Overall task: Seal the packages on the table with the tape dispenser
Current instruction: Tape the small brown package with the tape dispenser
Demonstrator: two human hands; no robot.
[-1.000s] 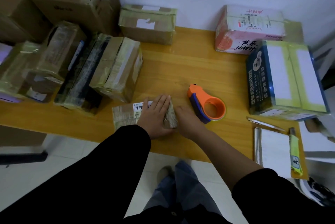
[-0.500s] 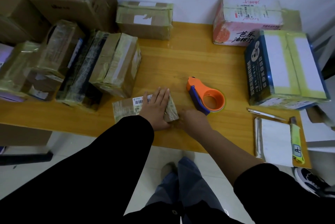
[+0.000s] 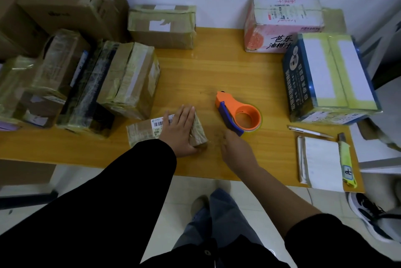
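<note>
Right hand (image 3: 235,150) now off package (image 3: 141,131), fingers blurred, left hand (image 3: 179,131) flat on it, tape dispenser (image 3: 238,113) pointing away-left

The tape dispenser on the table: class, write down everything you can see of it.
The tape dispenser looks like orange plastic. It has a round ring holding a roll of clear tape, a pointed nose aimed away from the person, and a blue handle along its left side. It lies on its side, ring opening up, on the wooden table, to the right of the small package. The right hand is at the handle's near end; blur hides whether they touch.
</note>
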